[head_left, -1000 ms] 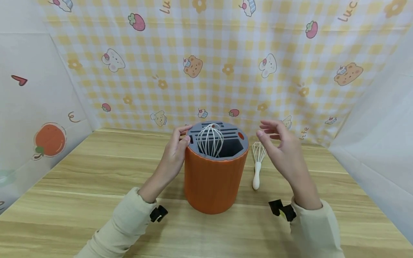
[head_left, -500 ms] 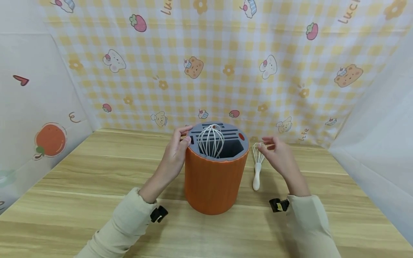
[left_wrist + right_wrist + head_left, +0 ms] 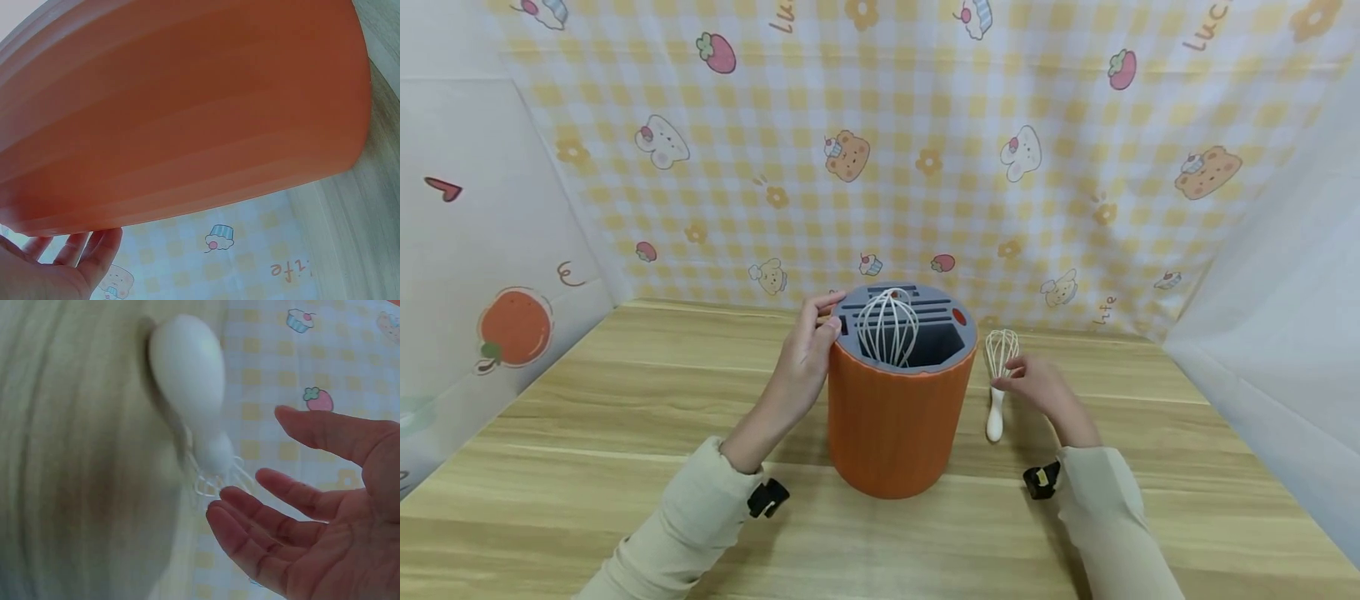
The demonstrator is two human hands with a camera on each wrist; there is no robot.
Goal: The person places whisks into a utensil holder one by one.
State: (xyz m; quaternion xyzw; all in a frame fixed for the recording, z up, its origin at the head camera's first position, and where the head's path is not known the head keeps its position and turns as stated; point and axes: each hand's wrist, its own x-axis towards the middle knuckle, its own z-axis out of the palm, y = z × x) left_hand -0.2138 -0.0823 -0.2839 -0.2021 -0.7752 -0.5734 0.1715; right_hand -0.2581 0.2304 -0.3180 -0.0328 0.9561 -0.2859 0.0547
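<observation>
An orange cylindrical holder with a grey slotted top stands upright. My left hand grips its upper left edge, thumb at the rim; the left wrist view has this hand against the holder's side. A wire whisk head sticks up from the large opening, its handle hidden inside. To the right of the holder lies a smaller whisk with a white handle. Over its wires hovers my right hand; in the right wrist view this hand has spread fingers beside the white handle, not gripping it.
The holder and loose whisk rest on a wooden table. Behind them hangs a yellow checked cloth, with pale cloth walls at both sides. A dark band is at each sleeve cuff.
My right hand has come down and toward the front, from above the small whisk's wire end to near where the wires meet the handle. My left hand and the holder have stayed in place.
</observation>
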